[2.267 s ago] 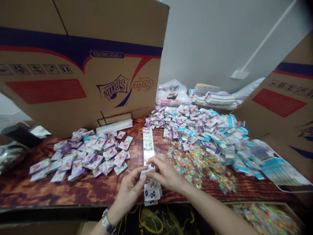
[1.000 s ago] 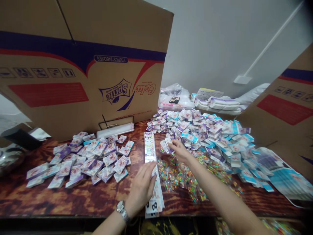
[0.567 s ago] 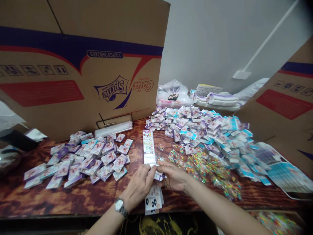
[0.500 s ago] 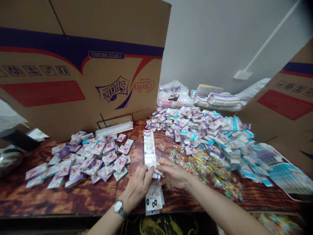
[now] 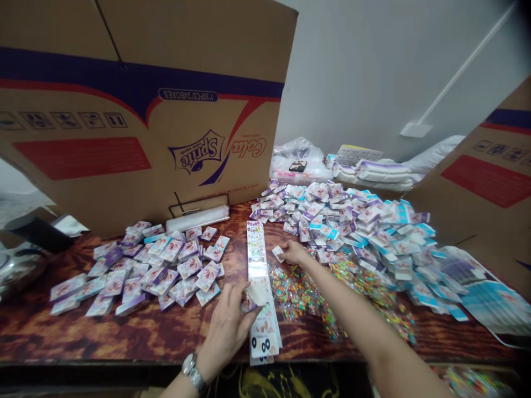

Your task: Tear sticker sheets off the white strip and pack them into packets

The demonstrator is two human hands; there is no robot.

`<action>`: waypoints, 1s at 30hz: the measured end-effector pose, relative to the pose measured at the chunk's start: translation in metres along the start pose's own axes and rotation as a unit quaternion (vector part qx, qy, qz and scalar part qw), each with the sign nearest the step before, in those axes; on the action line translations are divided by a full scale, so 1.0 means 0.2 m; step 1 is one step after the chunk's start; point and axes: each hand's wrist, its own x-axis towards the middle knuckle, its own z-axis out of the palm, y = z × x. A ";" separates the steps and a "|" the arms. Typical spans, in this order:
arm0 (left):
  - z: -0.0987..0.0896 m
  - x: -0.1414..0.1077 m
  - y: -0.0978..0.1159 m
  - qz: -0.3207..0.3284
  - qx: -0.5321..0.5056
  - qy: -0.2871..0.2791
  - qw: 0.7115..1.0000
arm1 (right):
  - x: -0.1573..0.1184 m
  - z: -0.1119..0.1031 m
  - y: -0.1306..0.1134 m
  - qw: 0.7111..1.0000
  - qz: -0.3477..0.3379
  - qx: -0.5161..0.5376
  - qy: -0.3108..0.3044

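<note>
My left hand (image 5: 228, 318) is closed round a small printed box (image 5: 248, 301) with a pale flap standing up, held over the lower part of a long sticker strip (image 5: 256, 265). Under that strip lie others, with black ovals showing at the near end. Beyond and to the right, my right hand (image 5: 293, 252) pinches a small whitish flat piece (image 5: 278, 253); its kind is not clear. Just below the right hand spread many clear sachets of colourful beads (image 5: 298, 290). The right forearm crosses over part of them.
Filled-looking small boxes (image 5: 157, 265) lie heaped on the left, and a larger heap of boxes (image 5: 332, 210) at the back right. Big cartons stand behind left (image 5: 136, 127) and at right (image 5: 489, 182). A clear plastic sleeve stack (image 5: 199, 218) lies by the left carton.
My hands were together over the strip and have parted. The right hand has moved forward, beyond the sachets; the left has drawn slightly back and left, keeping the small box.
</note>
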 end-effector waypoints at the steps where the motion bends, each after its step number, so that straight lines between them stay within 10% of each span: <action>1: 0.00 0.00 0.00 -0.002 -0.003 0.000 1.000 | 0.00 -0.01 0.00 1.000 -0.002 -0.014 -0.003; 15: -0.03 -0.02 -0.08 -0.067 -0.075 -0.014 0.995 | -0.40 -0.01 -0.21 0.958 -0.260 -0.118 0.032; 19: -0.05 -0.02 -0.08 -0.063 -0.094 -0.026 0.993 | -0.62 -0.01 -0.32 0.817 -0.522 -0.244 0.022; 22: -0.06 -0.03 -0.06 -0.051 -0.094 -0.034 0.994 | -0.70 0.00 -0.38 0.730 -0.580 -0.360 0.019; 30: -0.13 -0.01 0.00 -0.024 -0.086 -0.088 0.992 | -0.76 0.00 -0.47 0.614 -0.680 -0.401 0.005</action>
